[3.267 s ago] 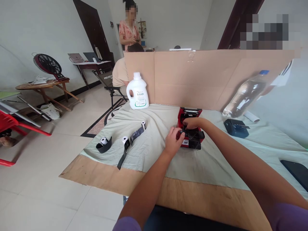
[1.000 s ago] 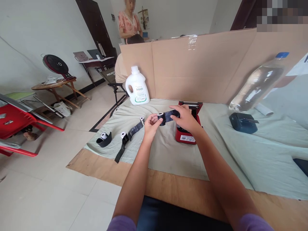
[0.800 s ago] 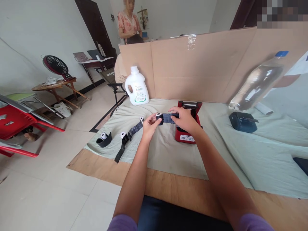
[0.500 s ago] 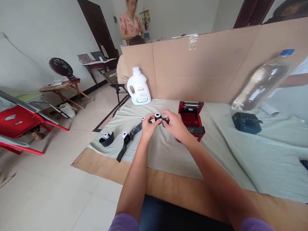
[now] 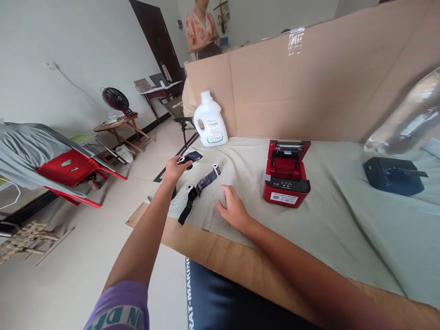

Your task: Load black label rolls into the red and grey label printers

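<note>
My left hand (image 5: 174,169) reaches to the far left of the cloth, its fingers closed on a small black paper roll (image 5: 193,156) with a white core and a loose tail. Another dark roll's strip (image 5: 173,193) is mostly hidden below that wrist. Two more rolls lie between my hands: a black roll (image 5: 190,188) with its tail hanging toward the front, and a patterned dark strip (image 5: 207,179) unwound from its roll. My right hand (image 5: 234,208) hovers over the cloth with fingers apart, holding nothing. To its right stands a red printer (image 5: 287,176), lid raised, compartment showing.
A white detergent jug (image 5: 211,121) stands at the back against a cardboard partition (image 5: 292,91). On the right are a dark blue device (image 5: 393,176) and a large clear bottle (image 5: 405,119). Beyond the partition stands a person (image 5: 202,34). Cloth (image 5: 330,229) covers the table.
Both hands held one roll together near the printer. My left hand has carried it to the far left; my right hand has let go and drawn back toward the front. The view has turned left.
</note>
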`<state>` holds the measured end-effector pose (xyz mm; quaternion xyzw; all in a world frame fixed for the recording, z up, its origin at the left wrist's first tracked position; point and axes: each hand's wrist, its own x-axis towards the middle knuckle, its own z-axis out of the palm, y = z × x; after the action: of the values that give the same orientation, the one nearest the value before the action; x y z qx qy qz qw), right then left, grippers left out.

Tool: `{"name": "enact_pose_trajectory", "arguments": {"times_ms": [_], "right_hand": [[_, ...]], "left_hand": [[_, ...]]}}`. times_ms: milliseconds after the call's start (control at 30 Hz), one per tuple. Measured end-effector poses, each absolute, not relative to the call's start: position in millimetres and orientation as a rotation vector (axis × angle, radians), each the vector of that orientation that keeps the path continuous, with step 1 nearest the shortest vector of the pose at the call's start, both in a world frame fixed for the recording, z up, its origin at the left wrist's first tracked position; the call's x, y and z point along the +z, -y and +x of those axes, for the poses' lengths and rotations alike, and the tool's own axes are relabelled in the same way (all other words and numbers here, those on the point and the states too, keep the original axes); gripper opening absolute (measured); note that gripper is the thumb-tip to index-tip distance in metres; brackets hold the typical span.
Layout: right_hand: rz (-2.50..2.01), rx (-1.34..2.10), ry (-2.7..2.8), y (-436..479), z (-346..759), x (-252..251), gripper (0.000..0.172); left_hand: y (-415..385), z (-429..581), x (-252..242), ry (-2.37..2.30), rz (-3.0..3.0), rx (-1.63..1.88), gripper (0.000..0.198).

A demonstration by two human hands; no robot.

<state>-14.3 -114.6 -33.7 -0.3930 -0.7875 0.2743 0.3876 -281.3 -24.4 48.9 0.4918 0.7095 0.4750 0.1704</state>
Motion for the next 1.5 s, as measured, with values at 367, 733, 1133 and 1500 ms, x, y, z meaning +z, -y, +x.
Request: {"name": "enact_pose_trajectory", "arguments": {"times_ms": [367,733,1133,1500], "right_hand": [[-1.031,0.719,2.061,111.6,-14.6,-37.3,0.043],[-1.033,0.742,2.03,110.6,-14.1,-36.9,0.042],[-0.957,0.765,1.922,106.8,-16.0,-40.5,0.039],[-0.958,1.141,1.314,70.9,-2.8,-13.1,0.026]], "left_hand": [[18.3,-281.3,15.7,-2.505,1.636,0.592,0.036],[33.9,-284.2,34.3,-2.452,1.723,0.668,0.083],[31.3,-213.3,48.0,-2.176,1.861,0.573,0.052],[33.4,-151.4,47.5,-2.085,2.19,0.878,0.045]]}}
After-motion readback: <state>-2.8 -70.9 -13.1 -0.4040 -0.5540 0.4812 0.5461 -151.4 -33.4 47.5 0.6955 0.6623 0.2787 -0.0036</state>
